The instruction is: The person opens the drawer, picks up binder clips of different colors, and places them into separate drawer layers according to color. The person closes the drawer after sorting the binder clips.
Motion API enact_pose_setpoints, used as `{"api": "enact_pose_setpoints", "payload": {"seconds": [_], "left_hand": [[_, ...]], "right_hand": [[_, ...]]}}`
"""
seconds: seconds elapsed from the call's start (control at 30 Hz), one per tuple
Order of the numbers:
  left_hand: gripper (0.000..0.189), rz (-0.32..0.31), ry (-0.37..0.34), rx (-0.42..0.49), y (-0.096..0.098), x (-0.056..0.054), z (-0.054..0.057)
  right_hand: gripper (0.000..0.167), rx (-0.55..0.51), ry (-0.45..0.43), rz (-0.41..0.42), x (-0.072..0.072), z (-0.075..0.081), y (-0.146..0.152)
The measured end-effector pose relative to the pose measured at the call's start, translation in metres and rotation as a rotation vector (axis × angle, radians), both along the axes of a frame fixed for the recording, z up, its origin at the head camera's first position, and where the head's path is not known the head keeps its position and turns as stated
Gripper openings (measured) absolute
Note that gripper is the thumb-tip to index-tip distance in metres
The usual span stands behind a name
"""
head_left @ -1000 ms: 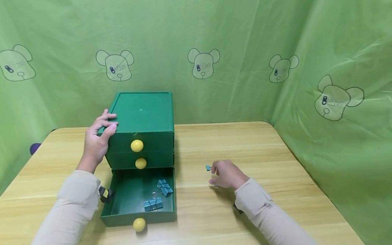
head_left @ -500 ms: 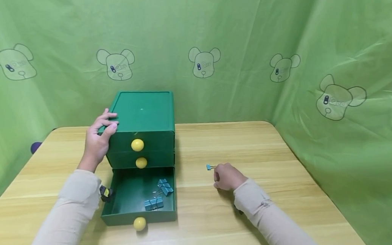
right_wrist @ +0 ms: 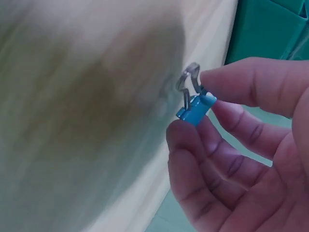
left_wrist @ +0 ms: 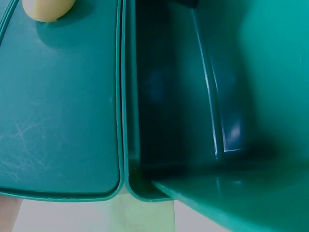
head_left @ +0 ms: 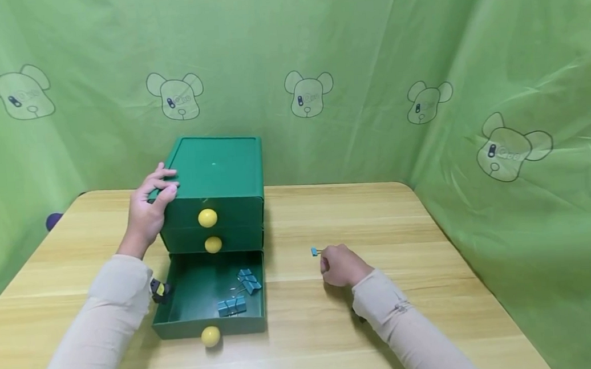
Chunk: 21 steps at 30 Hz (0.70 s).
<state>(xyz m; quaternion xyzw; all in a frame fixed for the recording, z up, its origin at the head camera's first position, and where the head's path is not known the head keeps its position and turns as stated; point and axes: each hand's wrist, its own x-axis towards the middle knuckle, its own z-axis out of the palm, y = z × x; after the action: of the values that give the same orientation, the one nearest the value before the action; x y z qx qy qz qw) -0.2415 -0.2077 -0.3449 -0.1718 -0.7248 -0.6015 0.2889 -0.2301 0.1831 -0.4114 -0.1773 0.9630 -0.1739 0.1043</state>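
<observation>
My left hand (head_left: 147, 209) rests on the top left edge of a green drawer cabinet (head_left: 214, 167), fingers and thumb lying on the lid. Its bottom drawer (head_left: 195, 294) stands pulled out, with two blue binder clips inside, one at the front (head_left: 232, 306) and one farther back (head_left: 249, 281). On the right, low over the table, is my right hand (head_left: 344, 265). The right wrist view shows it pinching a small blue binder clip (right_wrist: 197, 107) between thumb and fingertips. A small blue clip (head_left: 314, 252) shows just beyond its knuckles in the head view; whether it is the same one, I cannot tell.
The wooden table (head_left: 380, 213) carries the cabinet left of centre. Yellow round knobs (head_left: 210, 336) stick out from the drawer fronts. A green curtain (head_left: 359, 60) printed with bear heads encloses the back and sides.
My right hand's fingers have closed in and lowered slightly, and the small thing seen under them a second ago is hidden in the head view. The left hand and drawer stay put.
</observation>
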Motion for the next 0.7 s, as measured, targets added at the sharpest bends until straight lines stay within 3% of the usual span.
{"api": "enact_pose_setpoints", "payload": {"seconds": [0.37, 0.7], "left_hand": [[0.017, 0.006, 0.001, 0.002, -0.002, 0.001, 0.0], [0.018, 0.004, -0.011, -0.006, -0.001, 0.0, 0.0]], "right_hand": [[0.016, -0.126, 0.007, 0.038, 0.004, 0.009, -0.009], [0.022, -0.187, 0.138, 0.062, 0.004, 0.017, -0.018]]}}
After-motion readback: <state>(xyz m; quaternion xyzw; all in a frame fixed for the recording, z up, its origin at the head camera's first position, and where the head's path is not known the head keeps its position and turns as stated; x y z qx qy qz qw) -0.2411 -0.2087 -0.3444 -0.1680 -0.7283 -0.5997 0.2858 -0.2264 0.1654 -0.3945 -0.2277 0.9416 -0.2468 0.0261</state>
